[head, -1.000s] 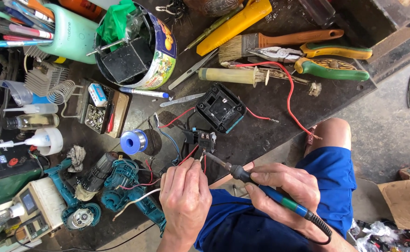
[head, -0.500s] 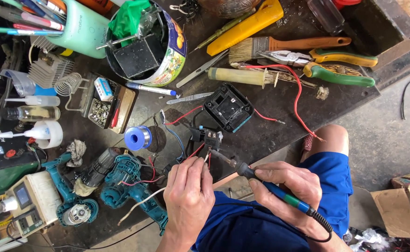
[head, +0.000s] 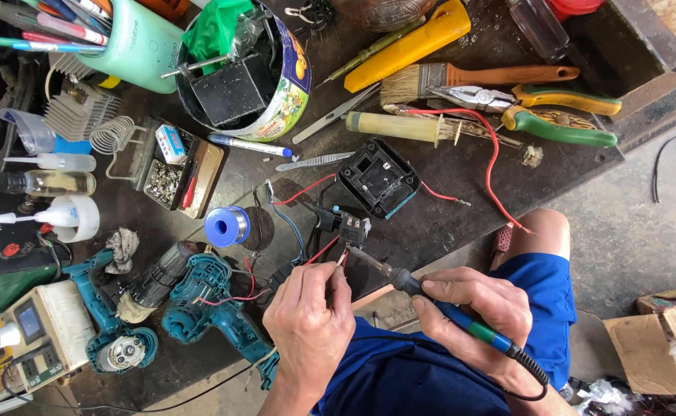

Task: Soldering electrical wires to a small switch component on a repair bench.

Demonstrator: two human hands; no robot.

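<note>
Both hands are working at the switch (head: pixel 347 228): our left hand (head: pixel 307 323) is pinching a red wire (head: pixel 324 251), our right hand (head: pixel 473 312) is gripping the soldering iron (head: pixel 430 296), whose hot tip is risking burnt fingertips (head: pixel 336 271).

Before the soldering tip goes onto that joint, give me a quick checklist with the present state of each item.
1. Blue-handled soldering iron gripped in right hand: ok.
2. Iron tip at the small black switch part with red wires: ok, tip sits right beside it; contact cannot tell.
3. Left hand pinching a thin wire up to the tip: ok.
4. Fingers clear of the hot tip: not ok, left fingertips sit very near it.
5. Blue spool of solder wire within reach: ok, beside the left hand on the dark workbench.
6. Tip hot and tinned: cannot tell.
</note>
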